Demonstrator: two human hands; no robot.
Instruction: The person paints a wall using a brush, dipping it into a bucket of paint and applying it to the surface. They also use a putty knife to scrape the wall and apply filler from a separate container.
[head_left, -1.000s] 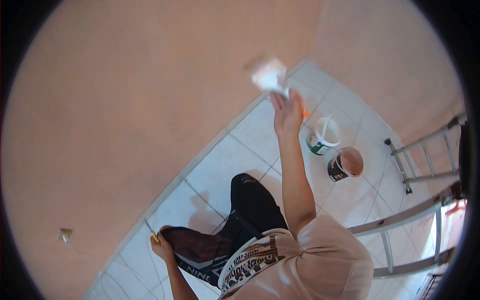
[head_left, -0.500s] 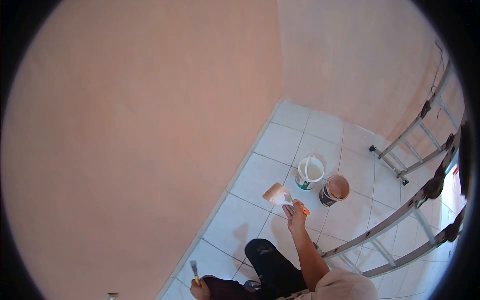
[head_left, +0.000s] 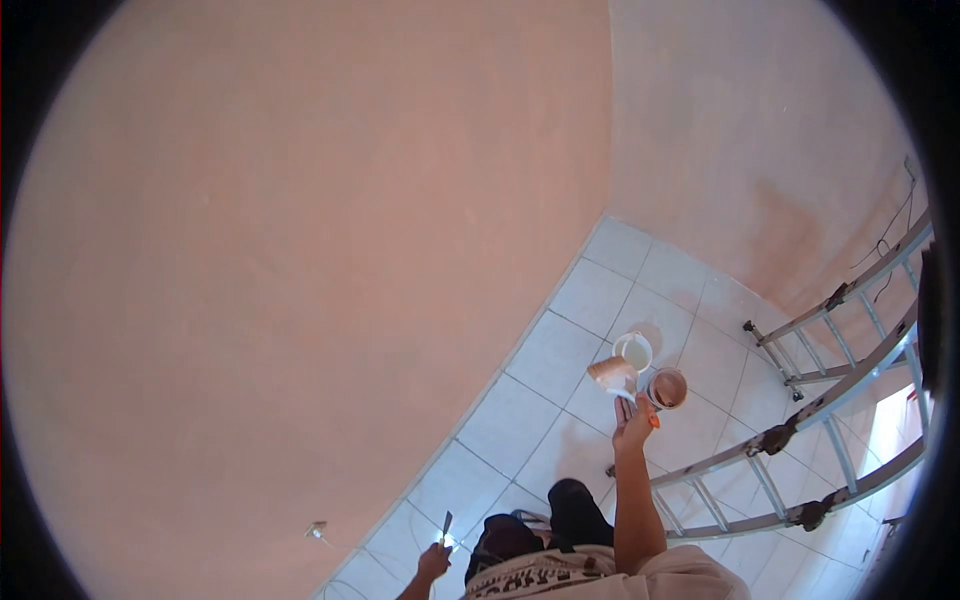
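Observation:
My right hand [head_left: 632,425] is closed on the handle of a wide paint brush [head_left: 613,377], its bristles toward the left. Just beyond the brush, a white bucket [head_left: 633,351] with pale liquid stands on the tiled floor, partly covered by the brush. Beside it on the right is a bucket of pinkish-brown paint [head_left: 666,389]. Low in the view, near the wall, my left hand [head_left: 434,561] grips a scraper [head_left: 446,524] with its blade pointing up.
A metal ladder [head_left: 770,485] curves across the right side, close to my right arm. Peach-coloured walls [head_left: 300,250] meet at a corner ahead. A wall socket [head_left: 317,530] with a wire is at the lower left. Dark cables [head_left: 882,245] hang at the far right.
The view has shifted, with the buckets smaller and more of my shirt showing. My right hand and the brush have moved nearer the buckets. My left hand still holds the scraper, now farther right in view.

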